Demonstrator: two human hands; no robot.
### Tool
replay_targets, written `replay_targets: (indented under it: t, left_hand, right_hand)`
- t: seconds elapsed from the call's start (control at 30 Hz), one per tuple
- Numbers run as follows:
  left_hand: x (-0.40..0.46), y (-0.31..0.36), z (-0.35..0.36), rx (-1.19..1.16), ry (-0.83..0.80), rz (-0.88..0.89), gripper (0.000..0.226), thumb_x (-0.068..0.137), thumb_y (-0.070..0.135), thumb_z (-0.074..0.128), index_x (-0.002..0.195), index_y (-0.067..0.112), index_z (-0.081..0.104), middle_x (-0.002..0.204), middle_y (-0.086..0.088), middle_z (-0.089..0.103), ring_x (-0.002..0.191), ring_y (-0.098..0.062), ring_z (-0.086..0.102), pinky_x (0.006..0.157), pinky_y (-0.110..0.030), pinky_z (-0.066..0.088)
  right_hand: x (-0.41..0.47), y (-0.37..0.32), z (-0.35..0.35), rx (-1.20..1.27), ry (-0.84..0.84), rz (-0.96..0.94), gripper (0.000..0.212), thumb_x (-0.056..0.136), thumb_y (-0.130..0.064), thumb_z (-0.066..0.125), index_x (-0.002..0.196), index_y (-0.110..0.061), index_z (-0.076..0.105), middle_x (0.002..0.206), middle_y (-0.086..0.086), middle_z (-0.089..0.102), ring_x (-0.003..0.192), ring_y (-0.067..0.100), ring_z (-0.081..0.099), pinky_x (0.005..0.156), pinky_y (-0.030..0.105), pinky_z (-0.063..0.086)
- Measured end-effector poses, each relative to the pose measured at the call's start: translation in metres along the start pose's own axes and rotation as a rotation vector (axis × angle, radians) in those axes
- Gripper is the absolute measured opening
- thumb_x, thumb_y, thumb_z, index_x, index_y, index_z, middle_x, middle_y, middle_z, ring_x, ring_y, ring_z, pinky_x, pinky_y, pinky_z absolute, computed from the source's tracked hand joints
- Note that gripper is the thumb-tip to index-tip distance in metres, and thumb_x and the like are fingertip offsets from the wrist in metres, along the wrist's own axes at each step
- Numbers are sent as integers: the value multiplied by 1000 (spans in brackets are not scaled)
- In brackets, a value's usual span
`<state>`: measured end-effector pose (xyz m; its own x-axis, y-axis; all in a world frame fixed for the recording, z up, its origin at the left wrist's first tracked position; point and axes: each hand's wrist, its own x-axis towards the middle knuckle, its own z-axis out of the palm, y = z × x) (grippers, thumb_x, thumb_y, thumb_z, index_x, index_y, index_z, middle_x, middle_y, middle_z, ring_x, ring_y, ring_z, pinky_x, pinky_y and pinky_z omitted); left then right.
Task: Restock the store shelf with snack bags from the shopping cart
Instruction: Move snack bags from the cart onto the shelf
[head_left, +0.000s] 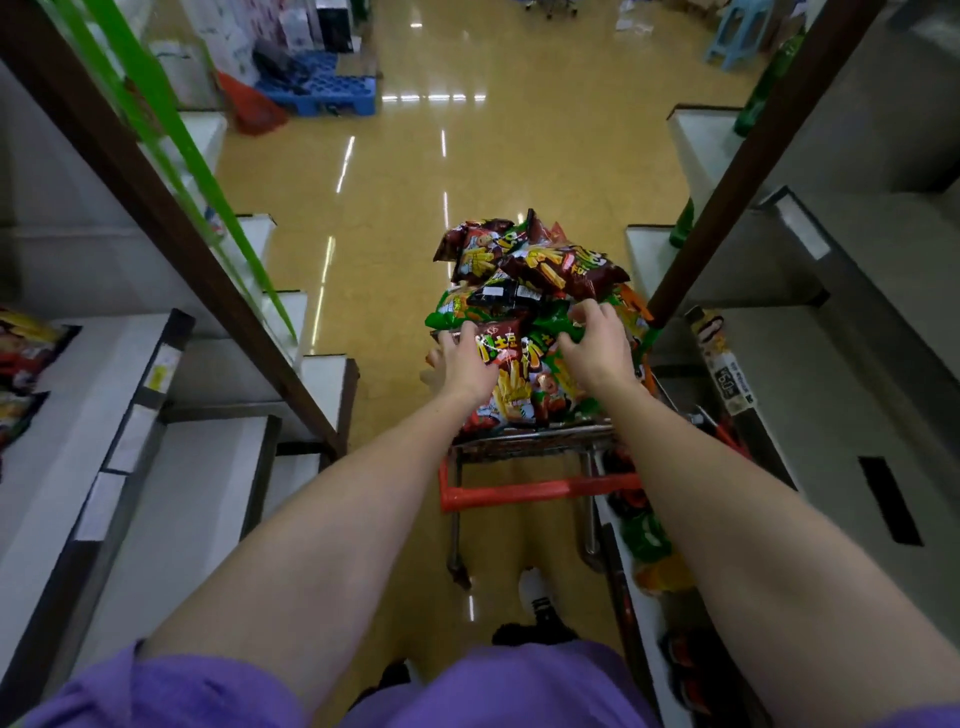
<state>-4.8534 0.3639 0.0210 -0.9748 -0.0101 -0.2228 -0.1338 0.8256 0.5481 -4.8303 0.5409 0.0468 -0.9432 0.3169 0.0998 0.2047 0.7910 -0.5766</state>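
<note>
A: In the cart, heaped well above its rim, lie the snack bags, red, brown and green. Both hands are down in the near end of the pile.

B: Holding anything?

A: The left hand lies against the left edge of a red bag, fingers curled over its top corner, so I judge it has a grip. The right hand sits just beside it, fingers bent down onto a green bag. Whether that one is truly pinched, I cannot tell. The two hands are apart, with the red bag between them.

B: So which step is this?

A: The pick-up, I'd say. Nothing is lifted clear yet.

B: And next?

A: Close firmly on the bags, raise them off the heap without dragging loose ones over the side, then turn to a shelf. The left shelf has a few bags at its far edge and bare board nearer.

B: Anything in the way?

A: The brown post with the green strip slants across the left side. On the right, another shelf stands close to the cart, with bags on its lower level. The orange handle sits between the person and the load.
</note>
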Motion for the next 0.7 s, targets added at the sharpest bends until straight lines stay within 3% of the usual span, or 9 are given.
replay_targets:
  t: [0.17, 0.3, 0.43, 0.57, 0.7]
  left_hand:
    - [20, 30, 23, -3, -1, -177, 80, 84, 52, 74, 148, 39, 26, 159, -12, 15, 141, -41, 23, 105, -62, 33]
    - [36, 48, 36, -42, 19, -300, 100, 78, 58, 77, 154, 35, 18, 162, -14, 8, 147, -44, 11, 109, -65, 31]
    - [42, 54, 39, 30, 47, -361, 102, 78, 55, 79, 154, 34, 16, 162, -15, 11, 145, -45, 18, 108, -61, 32]
    - [47, 57, 40, 46, 45, -424, 107, 76, 58, 79, 156, 33, 12, 161, -18, 14, 143, -46, 24, 112, -58, 30]
    - [49, 58, 45, 45, 18, -470, 107, 77, 61, 76, 157, 31, 12, 156, -23, 28, 142, -46, 29, 114, -55, 28]
  right_hand:
    - [64, 11, -2, 13, -91, -112, 36, 93, -23, 68, 126, -17, 56, 124, -1, 52, 119, 17, 49, 105, 36, 45]
    - [109, 11, -4, 1, -72, -208, 28, 93, -26, 66, 117, -16, 57, 118, -1, 51, 113, 18, 46, 104, 36, 44]
    - [142, 5, -10, 20, -8, -309, 28, 92, -28, 66, 117, -18, 56, 118, -3, 51, 113, 18, 46, 104, 35, 41]
    - [179, 1, -12, -125, -52, -393, 44, 90, -39, 67, 127, -19, 52, 132, 5, 50, 124, 26, 42, 109, 43, 36]
    - [206, 2, -4, -312, -300, -256, 76, 88, -56, 65, 150, -25, 34, 159, 11, 29, 148, 38, 18, 120, 57, 12]
